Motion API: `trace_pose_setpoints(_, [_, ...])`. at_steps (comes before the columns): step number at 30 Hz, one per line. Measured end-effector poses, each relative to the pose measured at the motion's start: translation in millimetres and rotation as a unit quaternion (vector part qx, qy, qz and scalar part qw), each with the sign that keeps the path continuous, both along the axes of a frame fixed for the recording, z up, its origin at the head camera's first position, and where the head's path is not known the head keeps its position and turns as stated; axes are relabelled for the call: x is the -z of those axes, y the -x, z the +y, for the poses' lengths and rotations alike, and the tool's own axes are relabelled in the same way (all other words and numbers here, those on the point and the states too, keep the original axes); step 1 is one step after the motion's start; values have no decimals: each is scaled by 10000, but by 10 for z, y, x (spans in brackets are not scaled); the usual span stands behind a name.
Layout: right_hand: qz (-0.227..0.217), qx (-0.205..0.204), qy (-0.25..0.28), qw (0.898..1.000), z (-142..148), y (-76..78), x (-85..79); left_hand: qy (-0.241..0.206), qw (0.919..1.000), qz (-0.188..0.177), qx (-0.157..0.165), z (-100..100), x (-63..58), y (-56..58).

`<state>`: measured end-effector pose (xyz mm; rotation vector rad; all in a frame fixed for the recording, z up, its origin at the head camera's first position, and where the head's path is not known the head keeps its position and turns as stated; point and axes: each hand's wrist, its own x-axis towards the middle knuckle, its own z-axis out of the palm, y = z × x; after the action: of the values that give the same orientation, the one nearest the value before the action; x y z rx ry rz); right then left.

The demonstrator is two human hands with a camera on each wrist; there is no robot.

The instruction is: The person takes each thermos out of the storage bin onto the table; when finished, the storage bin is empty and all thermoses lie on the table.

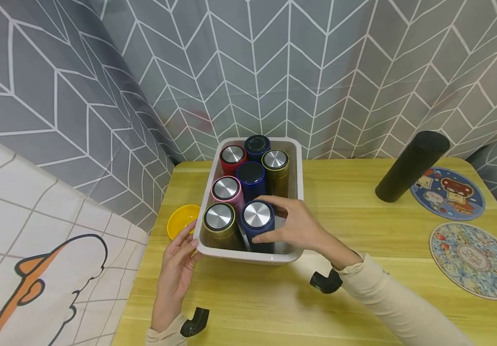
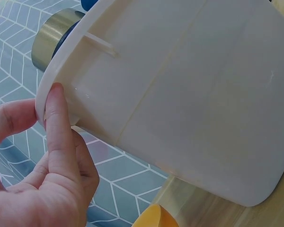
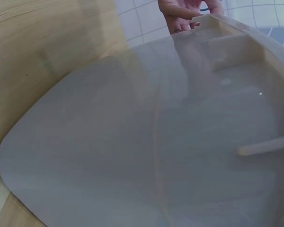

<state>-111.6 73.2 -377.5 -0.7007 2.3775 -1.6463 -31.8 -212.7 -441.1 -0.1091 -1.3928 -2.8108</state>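
Observation:
A white plastic bin (image 1: 298,187) stands on the table, packed with several upright thermos bottles. My right hand (image 1: 297,225) reaches over its right rim and grips a dark blue thermos (image 1: 259,215) with a silver lid, at the front right inside. At the front left corner my left hand (image 1: 178,262) pinches the bin's rim; the left wrist view shows its fingers (image 2: 59,127) against the rim and outer wall. Left of the blue thermos is an olive-gold thermos (image 1: 220,217), with a pink thermos (image 1: 226,188) behind. The right wrist view shows mostly the bin's outer wall (image 3: 109,142).
Further back in the bin are a red thermos (image 1: 233,154), blue bottles (image 1: 251,175) and another gold thermos (image 1: 276,166). A yellow bowl (image 1: 182,218) sits left of the bin. A tall black bottle (image 1: 410,168) and two round mats (image 1: 475,259) occupy the table's right.

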Motion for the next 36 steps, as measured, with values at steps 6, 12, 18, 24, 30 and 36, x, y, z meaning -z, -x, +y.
trace_pose_setpoints(6, [53,1,121,9999,46,-2,-91,-37,10000,23,21,5,-7,8])
trace_pose_setpoints(12, [315,92,280,9991,108,-47,-276,-74,10000,28,35,2,-10,5])
trace_pose_setpoints(18, [802,98,696,9943,203,-114,-520,-38,10000,14,54,3,-7,8])
trace_pose_setpoints(24, [1281,212,1196,9843,330,-148,-756,45,10000,-86,-3,1,-15,5])
trace_pose_setpoints(30, [1799,91,2331,9556,457,-163,-958,36,9999,-164,-20,1,-19,10])
trace_pose_setpoints(36, [2027,107,3156,9269,607,-175,-1124,44,9998,-167,-20,4,-13,15])
